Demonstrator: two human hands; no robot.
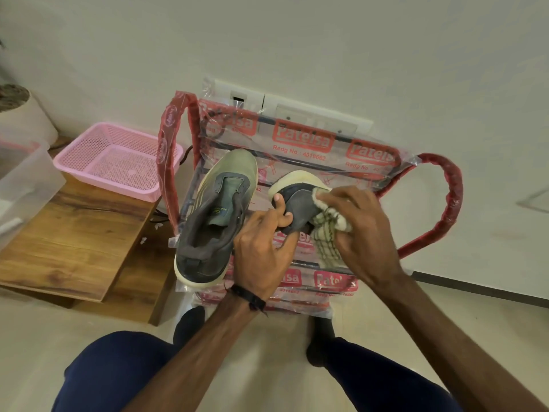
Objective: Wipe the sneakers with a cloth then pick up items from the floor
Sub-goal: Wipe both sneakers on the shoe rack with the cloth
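Left hand (264, 248) gripping grey sneaker (297, 203); right hand (362, 230), at 3 o'clock, clutching cloth (326, 233) against it.

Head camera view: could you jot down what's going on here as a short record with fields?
activity: wiping a sneaker with a cloth
left hand: grips the held sneaker
right hand: presses the checked cloth against that sneaker
other sneaker: lies on the plastic-wrapped rack, untouched
pink basket: on the wooden bench, to the left
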